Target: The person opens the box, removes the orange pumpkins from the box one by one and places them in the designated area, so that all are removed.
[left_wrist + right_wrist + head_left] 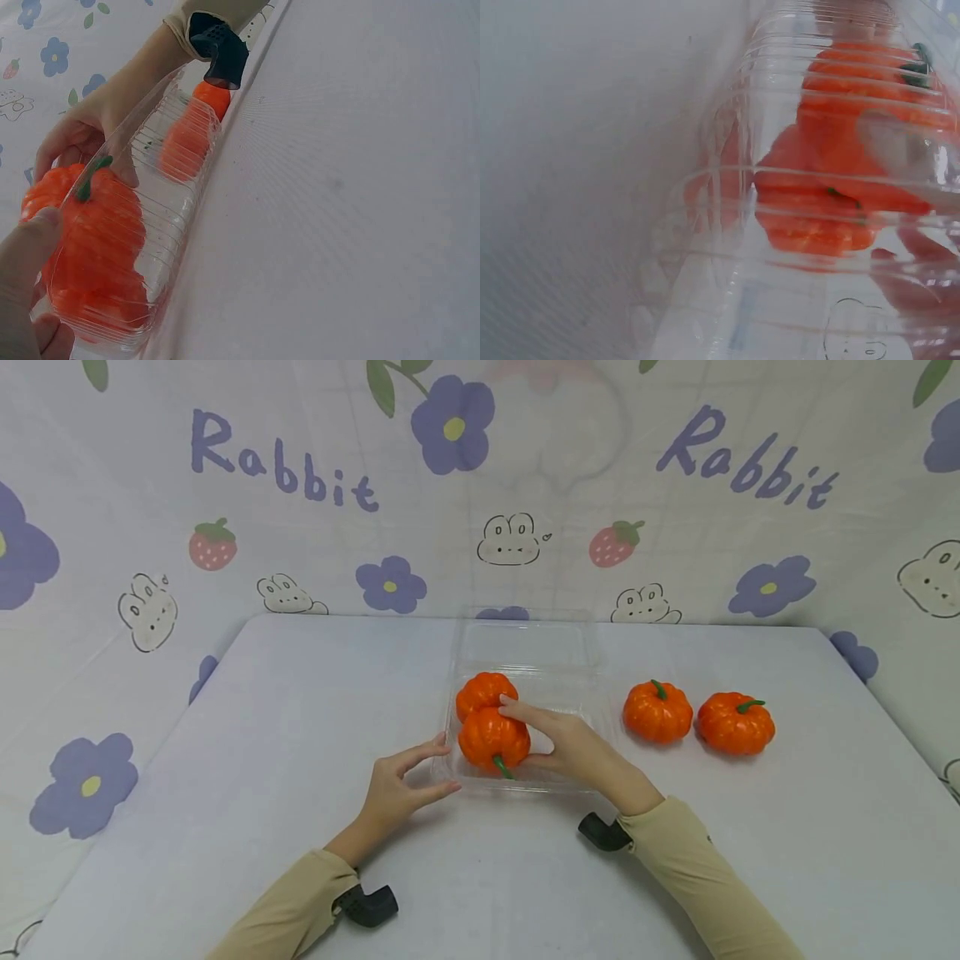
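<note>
A clear plastic clamshell container lies with its lid folded back. In its left half are two orange toy pumpkins. The rear pumpkin is partly covered by the front pumpkin, whose green stem tilts toward the front wall. My right hand grips this front pumpkin between thumb and fingers. At the container's front left corner, my left hand holds the wall. Its thumb touches the rim in the left wrist view. The right wrist view looks through the clear wall at both pumpkins.
Two more orange pumpkins stand right of the container on the white table, one nearer and one farther right. Behind the table hangs a printed cloth. Black wrist mounts stick out below both sleeves.
</note>
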A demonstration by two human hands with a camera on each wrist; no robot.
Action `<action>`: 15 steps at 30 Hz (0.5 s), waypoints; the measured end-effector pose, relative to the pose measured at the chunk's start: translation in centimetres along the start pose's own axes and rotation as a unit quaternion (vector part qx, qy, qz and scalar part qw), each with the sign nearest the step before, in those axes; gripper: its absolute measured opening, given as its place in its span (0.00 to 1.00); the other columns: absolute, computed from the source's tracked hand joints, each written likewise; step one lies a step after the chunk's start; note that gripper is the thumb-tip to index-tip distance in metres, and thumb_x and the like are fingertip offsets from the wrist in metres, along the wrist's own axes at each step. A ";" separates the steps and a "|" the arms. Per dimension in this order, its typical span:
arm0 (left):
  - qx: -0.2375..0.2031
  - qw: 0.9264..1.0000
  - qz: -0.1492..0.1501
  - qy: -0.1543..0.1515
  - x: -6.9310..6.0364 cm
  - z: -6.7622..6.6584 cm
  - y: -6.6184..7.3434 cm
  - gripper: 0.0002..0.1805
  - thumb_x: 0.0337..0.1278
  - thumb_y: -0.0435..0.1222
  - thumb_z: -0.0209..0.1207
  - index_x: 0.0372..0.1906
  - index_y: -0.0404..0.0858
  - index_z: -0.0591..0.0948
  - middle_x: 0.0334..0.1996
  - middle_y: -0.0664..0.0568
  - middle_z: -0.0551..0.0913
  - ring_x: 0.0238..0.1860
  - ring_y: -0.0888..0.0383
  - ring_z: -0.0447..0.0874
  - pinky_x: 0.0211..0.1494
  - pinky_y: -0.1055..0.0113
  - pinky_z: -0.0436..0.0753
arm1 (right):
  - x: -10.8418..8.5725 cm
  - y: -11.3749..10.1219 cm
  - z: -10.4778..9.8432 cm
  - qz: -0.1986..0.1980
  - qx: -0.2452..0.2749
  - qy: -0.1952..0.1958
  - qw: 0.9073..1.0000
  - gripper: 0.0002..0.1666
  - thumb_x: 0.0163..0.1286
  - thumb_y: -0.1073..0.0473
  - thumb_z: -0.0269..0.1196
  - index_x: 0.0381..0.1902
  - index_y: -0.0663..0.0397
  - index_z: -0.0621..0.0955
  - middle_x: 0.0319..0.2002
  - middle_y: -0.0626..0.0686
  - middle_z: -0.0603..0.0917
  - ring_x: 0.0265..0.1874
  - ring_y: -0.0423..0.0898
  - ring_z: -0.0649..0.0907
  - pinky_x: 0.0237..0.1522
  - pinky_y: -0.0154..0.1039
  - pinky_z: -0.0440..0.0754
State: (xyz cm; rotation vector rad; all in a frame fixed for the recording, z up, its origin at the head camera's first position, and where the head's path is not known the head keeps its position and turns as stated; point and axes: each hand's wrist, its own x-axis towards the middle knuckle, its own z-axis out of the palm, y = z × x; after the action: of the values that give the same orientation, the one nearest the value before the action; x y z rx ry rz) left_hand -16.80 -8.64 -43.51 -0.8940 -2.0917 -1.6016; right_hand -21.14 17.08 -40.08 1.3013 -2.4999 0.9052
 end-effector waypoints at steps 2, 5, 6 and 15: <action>0.001 1.000 0.001 0.001 0.0 0.0 0.0 0.22 0.27 0.21 0.70 0.38 0.21 0.78 0.44 0.32 0.76 0.47 0.41 0.75 0.54 0.60 0.71 | 0.1 -0.1 -0.1 -0.002 0.015 0.010 1.000 0.44 0.42 0.65 0.73 0.59 0.55 0.68 0.59 0.54 0.70 0.57 0.49 0.69 0.54 0.42 0.69; 0.000 1.000 0.000 0.003 -0.1 0.0 0.0 0.22 0.27 0.21 0.70 0.38 0.22 0.78 0.43 0.32 0.76 0.47 0.40 0.75 0.54 0.60 0.71 | 0.1 -0.1 -0.1 -0.001 0.047 0.032 0.998 0.45 0.38 0.63 0.75 0.58 0.57 0.69 0.60 0.53 0.68 0.59 0.48 0.67 0.56 0.43 0.67; 0.001 1.000 0.000 0.004 -0.1 0.1 0.0 0.22 0.26 0.20 0.70 0.38 0.21 0.78 0.43 0.32 0.76 0.47 0.40 0.75 0.54 0.60 0.71 | 0.1 -0.1 -0.1 0.000 0.060 0.040 0.997 0.46 0.37 0.63 0.76 0.57 0.58 0.70 0.61 0.53 0.68 0.59 0.48 0.67 0.56 0.44 0.66; 0.008 1.000 -0.008 0.006 -0.1 0.0 0.1 0.22 0.27 0.22 0.70 0.38 0.24 0.79 0.44 0.34 0.77 0.47 0.42 0.76 0.54 0.60 0.71 | 0.2 -0.7 -0.4 0.040 0.224 0.060 0.972 0.39 0.38 0.73 0.73 0.48 0.68 0.66 0.62 0.63 0.63 0.58 0.54 0.67 0.54 0.40 0.68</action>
State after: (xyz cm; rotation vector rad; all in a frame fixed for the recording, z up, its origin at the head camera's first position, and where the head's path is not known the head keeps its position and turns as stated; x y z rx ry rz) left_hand -16.65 -8.61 -43.54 -0.8633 -2.1056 -1.5916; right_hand -20.80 16.86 -39.41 1.2157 -2.3496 1.5860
